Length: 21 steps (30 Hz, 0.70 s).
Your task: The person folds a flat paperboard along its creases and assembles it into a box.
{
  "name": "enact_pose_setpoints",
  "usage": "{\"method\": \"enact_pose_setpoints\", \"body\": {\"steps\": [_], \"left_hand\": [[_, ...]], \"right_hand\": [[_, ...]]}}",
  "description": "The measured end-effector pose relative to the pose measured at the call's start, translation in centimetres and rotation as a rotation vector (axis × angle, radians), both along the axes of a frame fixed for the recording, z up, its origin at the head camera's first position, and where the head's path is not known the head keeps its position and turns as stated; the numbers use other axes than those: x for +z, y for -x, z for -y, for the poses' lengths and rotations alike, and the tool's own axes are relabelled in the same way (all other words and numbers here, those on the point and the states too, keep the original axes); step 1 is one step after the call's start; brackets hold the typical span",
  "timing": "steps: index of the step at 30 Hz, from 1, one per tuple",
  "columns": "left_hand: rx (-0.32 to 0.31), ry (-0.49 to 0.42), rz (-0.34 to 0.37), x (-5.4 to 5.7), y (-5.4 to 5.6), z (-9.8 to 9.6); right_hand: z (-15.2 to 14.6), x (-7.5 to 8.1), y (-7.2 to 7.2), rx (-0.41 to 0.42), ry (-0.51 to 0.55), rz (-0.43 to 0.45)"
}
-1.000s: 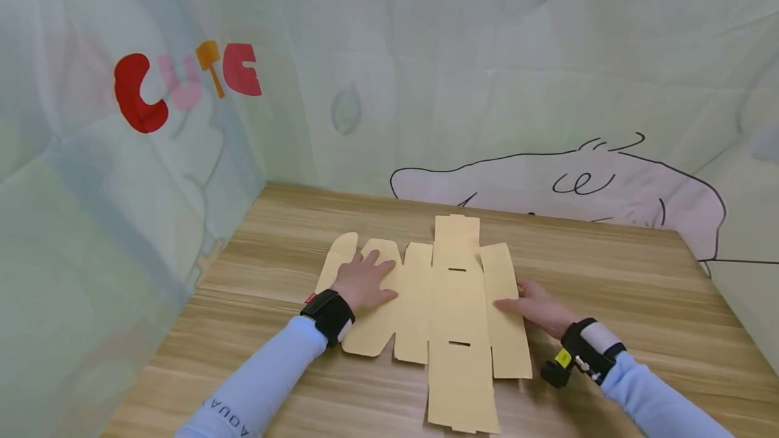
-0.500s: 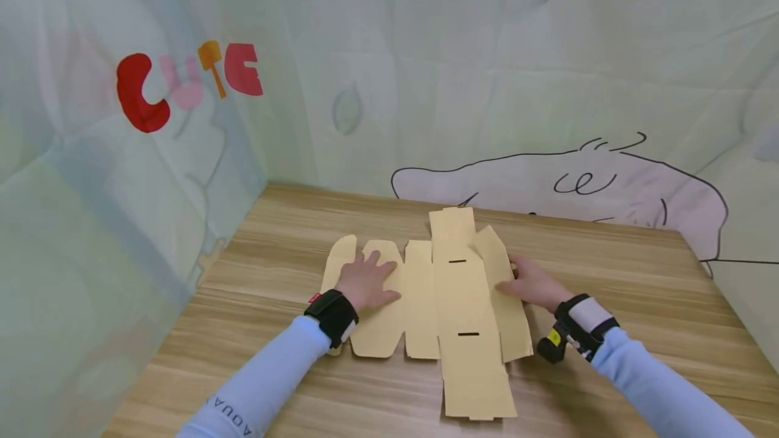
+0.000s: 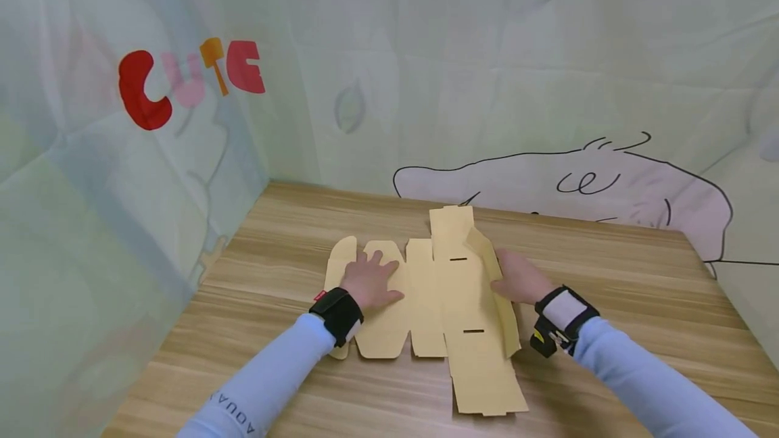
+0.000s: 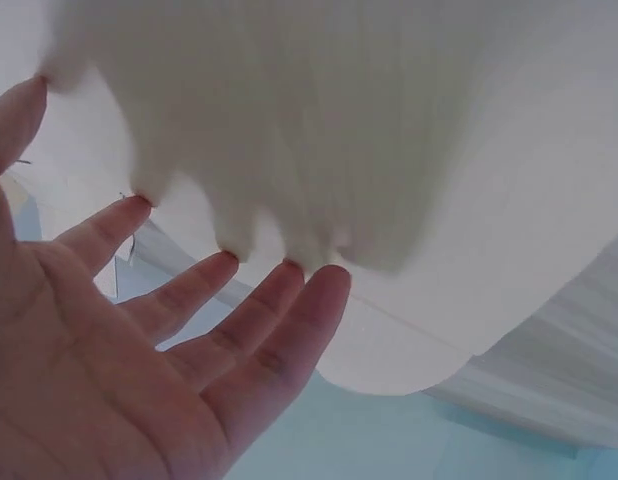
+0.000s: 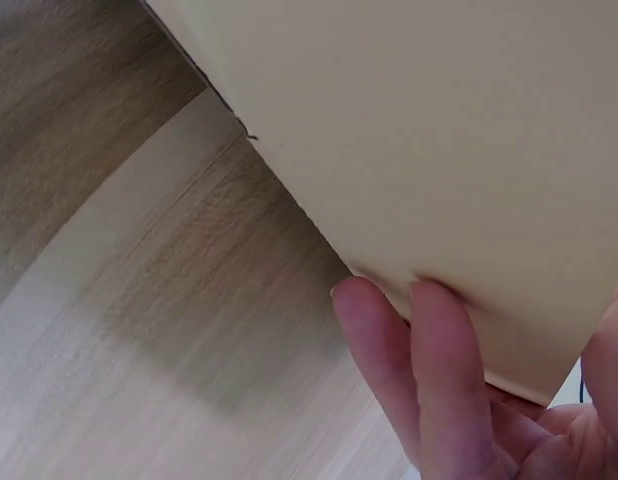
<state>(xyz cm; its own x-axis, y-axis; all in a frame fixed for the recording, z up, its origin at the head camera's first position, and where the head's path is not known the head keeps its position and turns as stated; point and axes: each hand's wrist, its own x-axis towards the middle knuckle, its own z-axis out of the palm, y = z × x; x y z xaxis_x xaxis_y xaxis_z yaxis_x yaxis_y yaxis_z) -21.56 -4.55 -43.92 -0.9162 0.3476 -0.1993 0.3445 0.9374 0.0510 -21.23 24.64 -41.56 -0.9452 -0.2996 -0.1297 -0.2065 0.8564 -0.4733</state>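
Put a clock on the cardboard (image 3: pixel 426 296), with the person at 6. The cardboard lies on the table (image 3: pixel 615 255), in front of the person, and its flap (image 3: pixel 504 303) at 3 o'clock is tipped up, leaning toward the middle.

The flap could bend crooked, because the right hand (image 3: pixel 522 276) pinches it near the middle of its edge, so both ends might twist. A hard push could make a wrinkle away from the fold line. The flap might also spring back if let go too soon. The whole cardboard could slide toward 9 o'clock if the left hand (image 3: pixel 372 282) presses too softly, since it sits far from the fold.

The left hand is at 9 o'clock, fingers straight and spread wide, tips touching the cardboard. The right hand has its thumb on the inside of the flap and its fingers behind. The arms, in blue sleeves (image 3: pixel 276 370), reach in from 7 and 5 o'clock.
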Motion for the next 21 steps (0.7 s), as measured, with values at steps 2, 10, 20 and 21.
{"method": "enact_pose_setpoints", "body": {"steps": [2, 10, 20, 21], "left_hand": [[-0.006, -0.011, 0.011, 0.5, 0.2, -0.2], [-0.068, -0.107, -0.037, 2.3, 1.9, -1.9], [-0.152, -0.185, -0.132, 2.5, 4.9, -4.8], [-0.162, -0.184, -0.142, 2.5, 5.1, -5.1]], "right_hand": [[0.0, 0.1, 0.0, 0.011, -0.007, -0.011], [0.3, 0.2, 0.0, 0.019, -0.048, -0.044], [0.7, 0.3, 0.2, 0.015, -0.084, -0.025], [0.7, 0.3, 0.2, 0.018, -0.082, -0.025]]}}
